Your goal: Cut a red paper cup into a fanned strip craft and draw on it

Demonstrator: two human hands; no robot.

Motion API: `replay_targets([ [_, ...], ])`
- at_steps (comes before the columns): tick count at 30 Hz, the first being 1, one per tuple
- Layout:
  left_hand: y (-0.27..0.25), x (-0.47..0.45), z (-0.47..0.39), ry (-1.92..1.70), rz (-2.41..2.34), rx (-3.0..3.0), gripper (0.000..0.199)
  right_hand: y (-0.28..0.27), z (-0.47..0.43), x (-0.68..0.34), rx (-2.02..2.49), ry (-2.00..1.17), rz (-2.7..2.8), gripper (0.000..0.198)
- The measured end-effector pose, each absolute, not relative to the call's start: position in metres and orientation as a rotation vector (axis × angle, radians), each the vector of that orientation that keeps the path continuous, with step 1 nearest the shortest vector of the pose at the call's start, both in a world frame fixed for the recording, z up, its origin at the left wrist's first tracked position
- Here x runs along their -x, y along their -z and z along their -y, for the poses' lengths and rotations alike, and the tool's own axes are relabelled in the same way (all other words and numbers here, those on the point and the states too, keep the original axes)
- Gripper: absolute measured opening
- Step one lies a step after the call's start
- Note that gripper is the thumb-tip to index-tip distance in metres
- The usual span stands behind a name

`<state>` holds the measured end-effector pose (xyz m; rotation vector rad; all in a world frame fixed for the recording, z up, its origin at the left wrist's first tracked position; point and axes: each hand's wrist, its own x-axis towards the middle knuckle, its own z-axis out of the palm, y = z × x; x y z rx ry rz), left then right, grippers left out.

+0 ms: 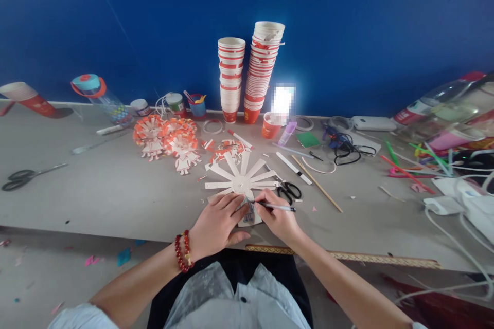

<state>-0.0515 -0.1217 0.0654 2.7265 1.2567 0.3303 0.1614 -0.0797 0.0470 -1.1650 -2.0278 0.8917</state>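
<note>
A white paper cutout [241, 184] with strips fanning out from a round middle lies on the table in front of me. Its near end is a wider piece with dark pen lines [249, 214] on it. My left hand [222, 218] lies flat over the left part of that piece, fingers stretched out. In my right hand [278, 218] a pen [275, 206] is pinched, its tip at the paper beside my left fingertips. Black-handled scissors [288, 191] lie just beyond my right hand, their blades partly under the strips.
Two tall stacks of paper cups [231, 77] stand at the back wall. Orange and white paper figures [170, 139] lie left of the cutout. A wooden stick [317, 184] and tangled black cable [347, 146] lie to the right. Another pair of scissors [23, 179] sits far left.
</note>
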Motion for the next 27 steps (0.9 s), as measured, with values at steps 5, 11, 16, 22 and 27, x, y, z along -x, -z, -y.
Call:
replay_targets([
  [5, -0.0648, 0.0511, 0.1215, -0.333, -1.256, -2.724, 0.058, -0.0473, 0.0799, -0.1605, 1.199, -0.866, 2.062, 0.006],
  [11, -0.0639, 0.0511, 0.1205, -0.339, -1.258, -2.728, 0.059, -0.0470, 0.0804, -0.1595, 1.221, -0.819, 2.097, 0.008],
  [16, -0.0632, 0.0512, 0.1209, -0.348, -1.256, -2.741, 0.059, -0.0509, 0.0812, -0.1586, 1.229, -0.833, 2.110, 0.008],
  [22, -0.0645, 0.0512, 0.1207, -0.353, -1.254, -2.736, 0.058, -0.0536, 0.0832, -0.1584, 1.220, -0.825, 2.118, 0.006],
  [27, -0.0646, 0.0513, 0.1204, -0.357, -1.250, -2.742, 0.058, -0.0545, 0.0831, -0.1586, 1.173, -0.815, 2.127, 0.006],
])
